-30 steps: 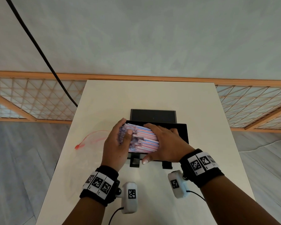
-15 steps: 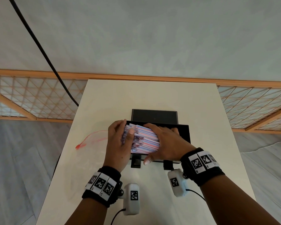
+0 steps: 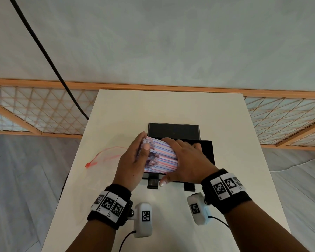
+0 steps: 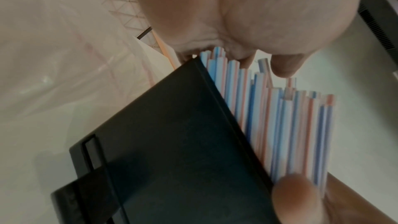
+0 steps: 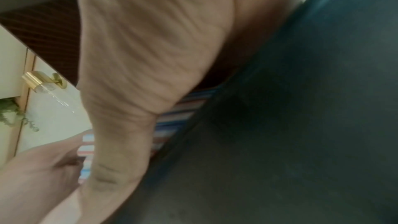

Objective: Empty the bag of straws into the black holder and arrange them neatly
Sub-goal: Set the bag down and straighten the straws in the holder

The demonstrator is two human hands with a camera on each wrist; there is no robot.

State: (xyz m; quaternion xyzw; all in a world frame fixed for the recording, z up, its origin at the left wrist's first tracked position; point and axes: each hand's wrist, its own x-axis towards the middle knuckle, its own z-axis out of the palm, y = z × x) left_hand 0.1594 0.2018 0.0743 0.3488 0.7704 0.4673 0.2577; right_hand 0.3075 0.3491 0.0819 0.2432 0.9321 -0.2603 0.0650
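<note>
A thick bundle of red, white and blue striped straws (image 3: 162, 157) lies across the open black holder (image 3: 206, 150) on the table. My left hand (image 3: 133, 159) stands against the bundle's left ends, palm flat on them and thumb on top. My right hand (image 3: 185, 159) lies over the bundle, fingers across the top and thumb curled round its near side. In the left wrist view the straws (image 4: 290, 125) have uneven ends above the holder's wall (image 4: 172, 142). The right wrist view shows a strip of straws (image 5: 172, 120) between my thumb and the holder (image 5: 301, 125).
The empty clear bag (image 3: 102, 157) with its red zip line lies flat on the table (image 3: 171, 106) left of my hands. The holder's raised black lid (image 3: 173, 130) stands behind the bundle. A black cable (image 3: 44, 51) hangs at the far left, and a wooden lattice rail runs behind the table.
Both hands stay on the bundle. My left hand has shifted slightly along the straw ends, and the bundle sits much as before.
</note>
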